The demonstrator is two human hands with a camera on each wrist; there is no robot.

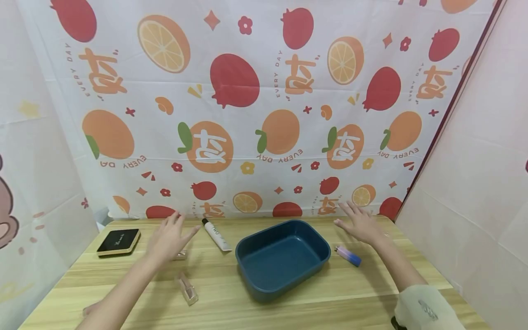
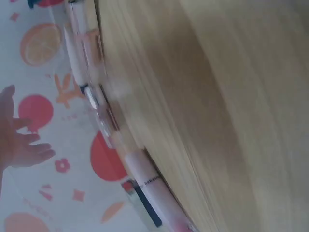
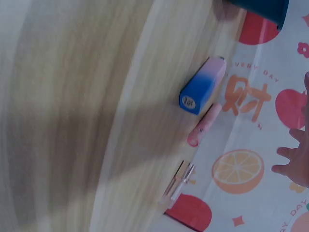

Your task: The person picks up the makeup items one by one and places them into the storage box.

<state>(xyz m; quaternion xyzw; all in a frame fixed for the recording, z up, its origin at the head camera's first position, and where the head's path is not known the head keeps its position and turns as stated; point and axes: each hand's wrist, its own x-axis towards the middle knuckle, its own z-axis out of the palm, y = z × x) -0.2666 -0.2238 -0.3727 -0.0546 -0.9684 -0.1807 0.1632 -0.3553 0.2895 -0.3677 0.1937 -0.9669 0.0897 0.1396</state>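
Left hand and right hand released, empty; pink-to-blue box lies ten-to-four o'clock, pink end towards ten.

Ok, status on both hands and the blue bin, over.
Left hand open, right hand open, both holding nothing. Blue bin upright between them. White tube lies between left hand and bin.

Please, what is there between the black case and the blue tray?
In the head view, from case to tray: the left hand, a small item, then the white tube. What the hand covers cannot be seen.
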